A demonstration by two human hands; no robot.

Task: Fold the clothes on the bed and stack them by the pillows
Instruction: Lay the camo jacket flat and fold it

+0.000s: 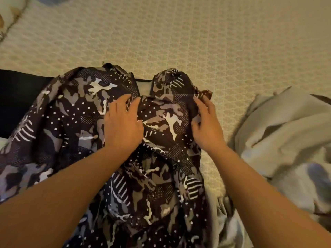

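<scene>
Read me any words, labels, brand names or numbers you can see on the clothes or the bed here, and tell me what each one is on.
None can be read.
Camouflage garment: only camouflage patches, dots and stripes, no lettering or tag showing.
Grey garment: plain, no print visible.
Bedspread: a woven pattern only, no text.
</scene>
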